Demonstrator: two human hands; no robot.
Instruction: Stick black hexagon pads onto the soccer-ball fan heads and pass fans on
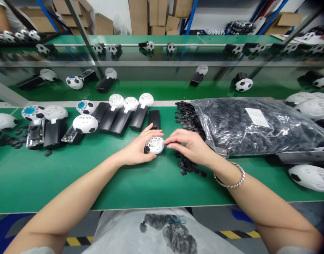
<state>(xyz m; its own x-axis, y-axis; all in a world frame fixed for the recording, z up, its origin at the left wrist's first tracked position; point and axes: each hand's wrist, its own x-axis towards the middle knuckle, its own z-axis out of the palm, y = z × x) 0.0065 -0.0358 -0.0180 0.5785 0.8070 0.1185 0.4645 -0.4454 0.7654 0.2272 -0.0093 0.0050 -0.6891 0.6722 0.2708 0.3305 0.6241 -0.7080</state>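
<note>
My left hand (137, 148) is curled around a white soccer-ball-shaped shell (156, 145) with a lattice of openings and a black patch on its left side. The thumb and fingers grip it against the green table. At the shell's right edge, my right hand (187, 144) has its thumb and forefinger pinched together; whatever they hold is hidden or too small to make out. Just behind the shell lies a black plastic case (154, 120). Loose black pentagon pieces (187, 164) are heaped beside and under my right hand.
A large clear bag (238, 127) of black pieces lies to the right. Black units with white lattice ball heads (122, 118) stand in a row at left. Behind runs a green conveyor (156, 86) carrying similar units. A person's arm (0, 16) shows at top left.
</note>
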